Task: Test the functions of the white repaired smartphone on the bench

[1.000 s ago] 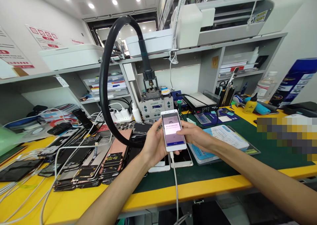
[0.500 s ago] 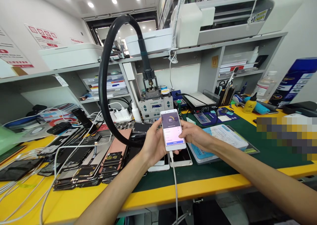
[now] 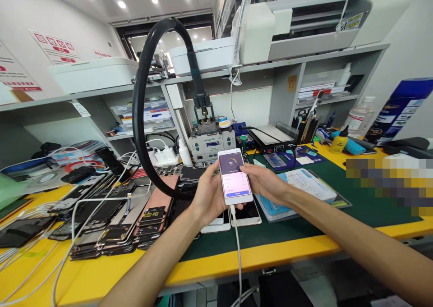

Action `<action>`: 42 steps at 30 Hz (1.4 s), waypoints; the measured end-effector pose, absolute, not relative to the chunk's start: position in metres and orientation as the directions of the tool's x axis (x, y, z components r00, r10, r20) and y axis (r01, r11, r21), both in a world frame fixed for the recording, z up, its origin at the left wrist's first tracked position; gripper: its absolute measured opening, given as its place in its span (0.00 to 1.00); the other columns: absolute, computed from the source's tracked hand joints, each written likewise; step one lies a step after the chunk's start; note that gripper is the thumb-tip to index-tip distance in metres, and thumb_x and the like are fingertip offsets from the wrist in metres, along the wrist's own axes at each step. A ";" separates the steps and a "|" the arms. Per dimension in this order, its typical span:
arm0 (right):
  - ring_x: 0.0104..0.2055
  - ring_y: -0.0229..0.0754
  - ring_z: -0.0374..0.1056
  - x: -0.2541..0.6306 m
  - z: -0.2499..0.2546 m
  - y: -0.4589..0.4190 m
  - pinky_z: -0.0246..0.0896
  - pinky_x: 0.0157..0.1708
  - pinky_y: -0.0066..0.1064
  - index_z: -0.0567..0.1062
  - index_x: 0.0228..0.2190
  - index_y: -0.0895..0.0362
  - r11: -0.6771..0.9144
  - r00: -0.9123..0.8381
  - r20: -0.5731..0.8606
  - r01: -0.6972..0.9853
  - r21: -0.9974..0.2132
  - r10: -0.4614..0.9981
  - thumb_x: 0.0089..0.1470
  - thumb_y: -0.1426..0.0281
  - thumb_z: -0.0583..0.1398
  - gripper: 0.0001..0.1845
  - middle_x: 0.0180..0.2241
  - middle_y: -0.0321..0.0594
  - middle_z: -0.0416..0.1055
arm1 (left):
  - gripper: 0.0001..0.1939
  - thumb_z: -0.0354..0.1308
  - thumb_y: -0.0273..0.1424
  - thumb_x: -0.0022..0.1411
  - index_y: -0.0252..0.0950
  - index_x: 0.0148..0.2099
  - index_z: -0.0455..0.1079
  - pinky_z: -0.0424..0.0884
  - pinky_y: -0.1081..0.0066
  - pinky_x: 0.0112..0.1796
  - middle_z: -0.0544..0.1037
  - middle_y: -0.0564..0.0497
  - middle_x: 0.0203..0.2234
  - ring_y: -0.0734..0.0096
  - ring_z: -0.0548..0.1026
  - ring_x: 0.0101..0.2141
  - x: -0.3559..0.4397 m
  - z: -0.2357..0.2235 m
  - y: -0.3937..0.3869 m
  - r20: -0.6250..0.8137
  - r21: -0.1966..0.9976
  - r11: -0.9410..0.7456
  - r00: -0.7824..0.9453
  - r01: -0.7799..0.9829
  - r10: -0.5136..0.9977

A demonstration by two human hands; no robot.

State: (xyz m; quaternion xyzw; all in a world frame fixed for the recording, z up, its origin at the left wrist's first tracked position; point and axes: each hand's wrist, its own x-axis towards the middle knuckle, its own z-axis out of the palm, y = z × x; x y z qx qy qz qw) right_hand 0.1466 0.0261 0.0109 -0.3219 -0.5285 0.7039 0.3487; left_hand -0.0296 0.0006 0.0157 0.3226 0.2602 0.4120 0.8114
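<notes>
A white smartphone (image 3: 234, 177) with a lit purple and white screen is held up above the green mat (image 3: 355, 214). My left hand (image 3: 208, 196) grips its left edge and back, fingers wrapped round it. My right hand (image 3: 267, 184) holds its right edge, fingers curled behind. A white cable (image 3: 238, 257) runs from the phone's bottom down past the bench's front edge. Two more white phones (image 3: 246, 213) lie flat on the mat just under the held one.
Stacks of phone screens and back covers (image 3: 128, 221) with white cables cover the yellow bench (image 3: 101, 275) on the left. A thick black hose (image 3: 142, 95) loops up from a grey rework station (image 3: 211, 144). Blue booklets (image 3: 304, 185), bottles and tools sit at the right; shelves with printers stand behind.
The phone's screen changed from a dialog page to a page with a round gauge at the top. Both hands and the phone stayed nearly in place.
</notes>
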 end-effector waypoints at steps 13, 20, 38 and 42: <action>0.32 0.48 0.73 0.145 0.014 0.024 0.69 0.30 0.38 0.68 0.53 0.59 -0.220 -0.571 -0.090 -0.164 -0.962 0.816 0.68 0.59 0.47 0.22 0.41 0.49 0.78 | 0.31 0.45 0.50 0.71 0.32 0.62 0.66 0.77 0.64 0.31 0.78 0.37 0.42 0.55 0.79 0.37 -0.030 0.016 0.001 -0.157 0.749 0.443 0.517 -0.493 0.841; 0.33 0.47 0.73 0.146 0.011 0.025 0.68 0.31 0.36 0.69 0.51 0.58 -0.203 -0.543 -0.079 -0.172 -0.964 0.836 0.65 0.62 0.52 0.18 0.38 0.46 0.78 | 0.31 0.45 0.50 0.71 0.31 0.62 0.66 0.77 0.64 0.31 0.79 0.36 0.42 0.55 0.79 0.36 -0.029 0.016 0.000 -0.181 0.748 0.450 0.502 -0.488 0.846; 0.29 0.43 0.69 0.146 0.012 0.028 0.65 0.26 0.30 0.70 0.40 0.57 -0.203 -0.524 -0.087 -0.168 -0.965 0.847 0.62 0.68 0.53 0.08 0.31 0.41 0.73 | 0.28 0.47 0.45 0.72 0.31 0.64 0.65 0.78 0.64 0.30 0.79 0.37 0.41 0.56 0.80 0.35 -0.025 0.019 -0.002 -0.238 0.760 0.443 0.431 -0.474 0.870; 0.29 0.44 0.69 0.145 0.010 0.029 0.66 0.25 0.30 0.69 0.40 0.57 -0.203 -0.536 -0.083 -0.168 -0.965 0.840 0.61 0.68 0.53 0.07 0.27 0.39 0.71 | 0.28 0.47 0.45 0.72 0.31 0.64 0.65 0.78 0.64 0.30 0.79 0.37 0.42 0.56 0.80 0.35 -0.026 0.020 -0.003 -0.243 0.771 0.439 0.423 -0.463 0.873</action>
